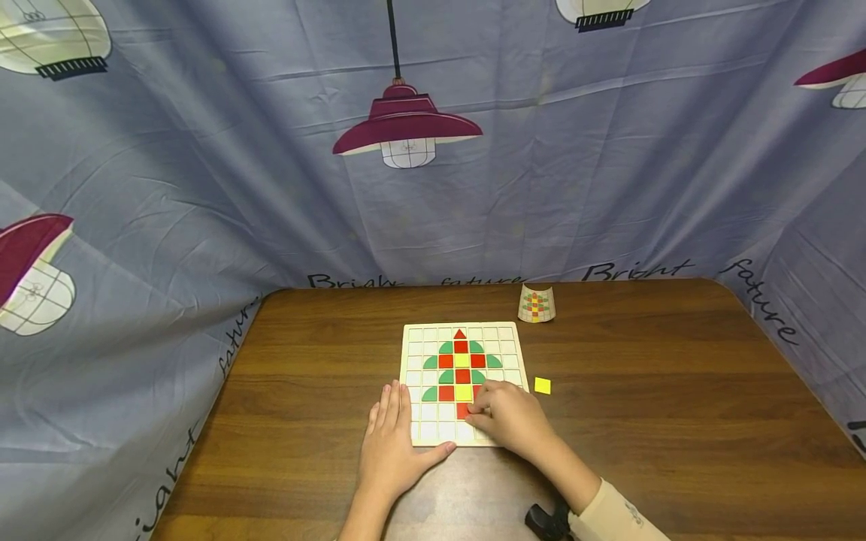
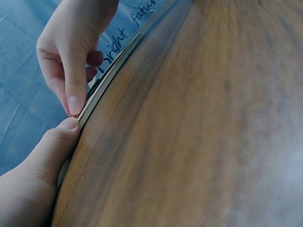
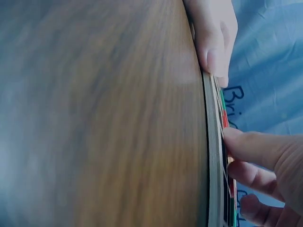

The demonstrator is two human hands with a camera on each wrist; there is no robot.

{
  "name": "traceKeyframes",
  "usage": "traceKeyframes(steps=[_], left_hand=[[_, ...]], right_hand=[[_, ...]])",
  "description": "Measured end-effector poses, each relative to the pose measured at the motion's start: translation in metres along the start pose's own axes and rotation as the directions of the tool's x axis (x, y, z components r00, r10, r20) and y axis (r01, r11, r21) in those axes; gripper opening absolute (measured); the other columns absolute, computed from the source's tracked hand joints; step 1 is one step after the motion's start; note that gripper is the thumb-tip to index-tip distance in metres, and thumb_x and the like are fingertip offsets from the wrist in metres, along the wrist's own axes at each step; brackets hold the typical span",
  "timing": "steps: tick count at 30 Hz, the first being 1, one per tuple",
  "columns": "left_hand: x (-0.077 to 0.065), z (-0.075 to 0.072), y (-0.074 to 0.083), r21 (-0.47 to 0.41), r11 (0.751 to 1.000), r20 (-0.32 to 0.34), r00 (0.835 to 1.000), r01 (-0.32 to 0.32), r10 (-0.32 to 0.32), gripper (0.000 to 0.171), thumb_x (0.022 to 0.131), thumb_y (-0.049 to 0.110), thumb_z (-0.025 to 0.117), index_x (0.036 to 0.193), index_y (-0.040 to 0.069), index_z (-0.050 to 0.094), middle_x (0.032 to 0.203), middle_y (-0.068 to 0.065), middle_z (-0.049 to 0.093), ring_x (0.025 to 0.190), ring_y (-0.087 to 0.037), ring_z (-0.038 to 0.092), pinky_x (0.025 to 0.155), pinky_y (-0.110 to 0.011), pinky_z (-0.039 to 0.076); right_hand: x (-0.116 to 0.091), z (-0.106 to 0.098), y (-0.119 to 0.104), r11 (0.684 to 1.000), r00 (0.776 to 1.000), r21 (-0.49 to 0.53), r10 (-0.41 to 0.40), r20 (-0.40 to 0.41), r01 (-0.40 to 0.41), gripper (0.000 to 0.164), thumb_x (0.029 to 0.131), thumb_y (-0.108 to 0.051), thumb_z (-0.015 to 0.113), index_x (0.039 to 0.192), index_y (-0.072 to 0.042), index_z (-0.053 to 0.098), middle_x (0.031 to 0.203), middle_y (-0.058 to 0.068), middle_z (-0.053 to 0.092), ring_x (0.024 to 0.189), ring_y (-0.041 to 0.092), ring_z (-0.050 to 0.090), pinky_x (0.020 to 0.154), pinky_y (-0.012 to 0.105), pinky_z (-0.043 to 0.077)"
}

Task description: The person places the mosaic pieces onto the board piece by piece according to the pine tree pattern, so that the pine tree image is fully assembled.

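A white gridded puzzle board (image 1: pixel 428 430) lies on the table, bearing a tree pattern of red and yellow squares, green quarter-round pieces and a red triangle (image 1: pixel 460 334) at the top. My left hand (image 1: pixel 391 458) rests along the board's left edge, fingers straight, its thumb reaching to the front edge. Over the lower middle, my right hand (image 1: pixel 510 417) has thumb and fingertips curled at a red square tile (image 1: pixel 463 411) below the lower yellow square (image 1: pixel 463 393), pinching it at the board. The right hand hides some pieces. Both wrist views show the board (image 3: pixel 211 142) edge-on.
Right of the board lies a loose yellow square tile (image 1: pixel 543 385). Behind its far right corner stands a curved card (image 1: pixel 537 304) printed with a similar tree pattern. A lamp-printed curtain (image 1: pixel 433 218) hangs behind the wooden table (image 1: pixel 304 421). A black device (image 1: pixel 548 522) is by the right wrist.
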State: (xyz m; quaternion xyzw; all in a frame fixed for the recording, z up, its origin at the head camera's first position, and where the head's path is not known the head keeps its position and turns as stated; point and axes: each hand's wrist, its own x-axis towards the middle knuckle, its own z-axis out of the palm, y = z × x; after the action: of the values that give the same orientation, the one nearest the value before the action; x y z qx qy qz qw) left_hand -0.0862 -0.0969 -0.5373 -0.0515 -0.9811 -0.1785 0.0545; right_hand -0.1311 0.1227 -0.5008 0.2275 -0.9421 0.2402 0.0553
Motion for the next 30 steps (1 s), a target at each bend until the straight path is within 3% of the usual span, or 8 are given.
traceKeyframes(steps=[6, 17, 25, 30], left_hand=[[-0.001, 0.0, -0.001, -0.011, 1.0, -0.004, 1.0, 0.001, -0.002, 0.125, 0.071, 0.089, 0.053, 0.156, 0.003, 0.026, 0.165, -0.012, 0.023, 0.154, -0.027, 0.019, 0.124, -0.047, 0.022], [0.0, 0.0, -0.001, -0.013, 1.0, 0.0, 1.0, 0.001, -0.001, 0.125, 0.07, 0.09, 0.052, 0.157, 0.004, 0.025, 0.165, -0.011, 0.022, 0.155, -0.026, 0.018, 0.125, -0.046, 0.021], [0.0, 0.001, -0.001, -0.007, 1.0, -0.005, 1.0, 0.001, -0.001, 0.125, 0.07, 0.091, 0.051, 0.157, 0.004, 0.025, 0.165, -0.011, 0.022, 0.155, -0.026, 0.018, 0.125, -0.047, 0.021], [0.0, 0.001, -0.001, -0.007, 1.0, -0.01, 1.0, -0.004, 0.004, 0.125, 0.07, 0.091, 0.051, 0.157, 0.004, 0.025, 0.165, -0.012, 0.023, 0.154, -0.027, 0.019, 0.125, -0.047, 0.021]], right_hand=[[-0.005, -0.013, 0.014, 0.996, 0.997, 0.051, 0.07, -0.014, -0.07, 0.012, 0.08, -0.027, 0.083, 0.09, -0.022, 0.078, 0.084, -0.015, 0.067, 0.077, 0.002, 0.061, 0.068, 0.026, 0.052], [-0.021, -0.045, 0.071, 0.955, 0.955, 0.014, 0.297, -0.018, -0.297, 0.044, 0.084, -0.029, 0.079, 0.123, -0.011, 0.069, 0.103, 0.001, 0.065, 0.082, 0.017, 0.059, 0.059, 0.031, 0.045], [-0.029, -0.046, 0.088, 0.949, 0.949, 0.013, 0.315, -0.01, -0.315, 0.029, 0.083, -0.023, 0.081, 0.108, -0.012, 0.073, 0.102, 0.002, 0.065, 0.09, 0.022, 0.064, 0.068, 0.043, 0.053], [-0.027, -0.045, 0.088, 0.947, 0.948, 0.042, 0.318, -0.023, -0.317, 0.021, 0.083, -0.019, 0.08, 0.101, -0.017, 0.069, 0.092, -0.001, 0.064, 0.083, 0.017, 0.06, 0.067, 0.036, 0.048]])
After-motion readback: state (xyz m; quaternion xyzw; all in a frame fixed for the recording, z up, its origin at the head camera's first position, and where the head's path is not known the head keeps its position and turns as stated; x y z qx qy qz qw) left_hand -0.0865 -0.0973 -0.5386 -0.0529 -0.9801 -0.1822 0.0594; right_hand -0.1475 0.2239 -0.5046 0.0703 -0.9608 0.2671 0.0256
